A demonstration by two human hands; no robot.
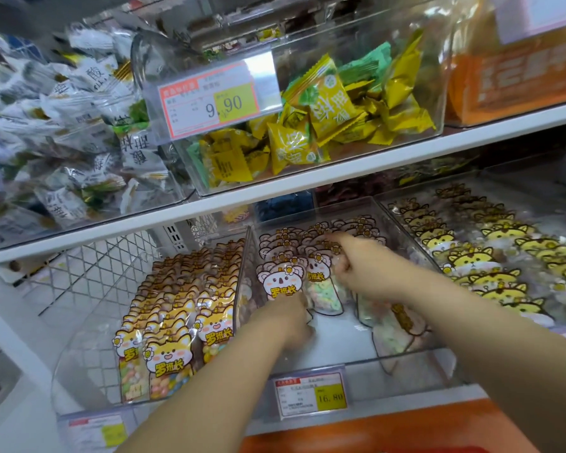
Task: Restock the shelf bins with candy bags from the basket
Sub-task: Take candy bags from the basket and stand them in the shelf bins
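Observation:
Both of my hands reach into the clear middle bin (415,358) on the lower shelf. It holds rows of koala candy bags (280,279) standing upright. My left hand (294,318) is closed at the bottom of the front koala bag. My right hand (353,263) grips the top of the bags in the row beside it, fingers curled around them. More koala bags (396,325) lie flat in the bin under my right forearm. The basket is not in view.
A bin of fox-face candy bags (174,322) stands to the left, and a bin of yellow cat-face bags (490,256) to the right. A price tag (309,395) hangs on the middle bin's front. The shelf above (340,178) carries bins of wrapped candies close over my hands.

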